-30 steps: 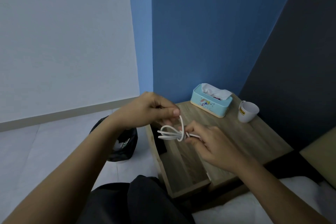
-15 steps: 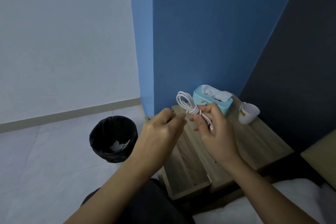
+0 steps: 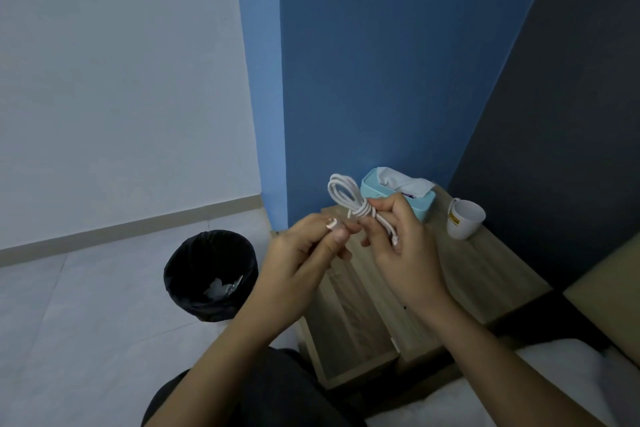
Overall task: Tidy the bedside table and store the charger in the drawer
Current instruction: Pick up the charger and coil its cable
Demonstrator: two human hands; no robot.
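Note:
A white charger cable [image 3: 349, 199], coiled and wrapped round its own middle, is held above the wooden bedside table [image 3: 485, 274]. My right hand [image 3: 401, 253] grips the wrapped bundle, its loop sticking up to the left. My left hand [image 3: 304, 256] is just left of it, thumb and forefinger pinched together close to the bundle; whether they hold the cable's loose end is unclear. Below the hands the table's drawer [image 3: 349, 333] stands pulled out, its wooden bottom showing.
A light blue tissue box [image 3: 391, 191] stands at the table's back, a white mug [image 3: 464, 224] to its right. A black waste bin [image 3: 211, 274] with some rubbish sits on the floor to the left. My dark-clad knee is at the bottom, white bedding at the bottom right.
The cable went from a loose bunch low over the drawer to a wrapped coil raised in my right hand. My left hand dropped from above it to its left side.

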